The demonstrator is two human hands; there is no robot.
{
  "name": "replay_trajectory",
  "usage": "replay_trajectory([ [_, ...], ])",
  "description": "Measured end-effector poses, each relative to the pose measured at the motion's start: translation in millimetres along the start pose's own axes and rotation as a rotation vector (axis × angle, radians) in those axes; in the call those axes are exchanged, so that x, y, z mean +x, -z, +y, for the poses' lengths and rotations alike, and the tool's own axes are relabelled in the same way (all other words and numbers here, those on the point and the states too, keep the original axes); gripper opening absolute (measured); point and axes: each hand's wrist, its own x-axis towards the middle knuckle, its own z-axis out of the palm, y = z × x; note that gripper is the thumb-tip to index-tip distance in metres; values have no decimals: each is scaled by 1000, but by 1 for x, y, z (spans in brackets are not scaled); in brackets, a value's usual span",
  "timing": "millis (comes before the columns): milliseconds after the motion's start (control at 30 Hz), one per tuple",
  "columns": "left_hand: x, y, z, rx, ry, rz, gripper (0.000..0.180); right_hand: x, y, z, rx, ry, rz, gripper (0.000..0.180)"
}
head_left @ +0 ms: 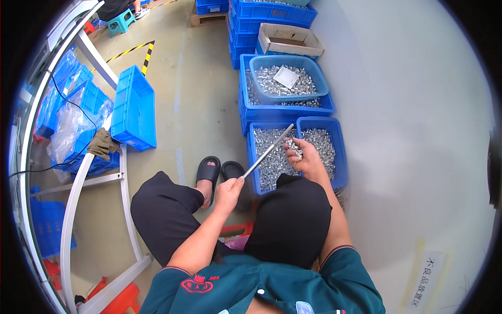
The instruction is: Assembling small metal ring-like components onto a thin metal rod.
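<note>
My left hand (228, 194) is closed round the lower end of a slim metal rod (264, 156), which slants up to the right. My right hand (307, 158) is curled, holding several small silvery metal parts (294, 148) in its fingers, close beside the rod's upper end. Whether they touch the rod I cannot tell. Both hands are above two blue bins side by side: the left bin (252, 152) and the right bin (342, 157) are filled with similar small metal parts. My knee hides part of the left bin's near edge.
Beyond the bins, a light-blue basin (323, 86) of metal parts with a white card (286, 77) sits on a blue crate (327, 108). An open cardboard box (314, 48) and stacked crates stand farther back. A metal frame (73, 209) and blue crate (149, 118) are left; a wall (408, 131) is right.
</note>
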Motion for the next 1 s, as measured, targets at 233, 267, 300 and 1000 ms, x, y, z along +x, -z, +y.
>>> replay_trajectory([
  [233, -2, 5, -5, 99, 5, 44, 46, -4, -8, 2, 124, 36, -117, 17],
  [267, -3, 5, -4, 99, 3, 43, 46, -5, -8, 2, 132, 51, -131, 17],
  [300, -3, 6, -3, 148, 17, 37, 46, -6, -8, 2, 132, 52, -131, 17],
  [1000, -10, 18, 28, 562, -265, 166, 43, -26, -24, -15, -713, 377, 59, 15],
])
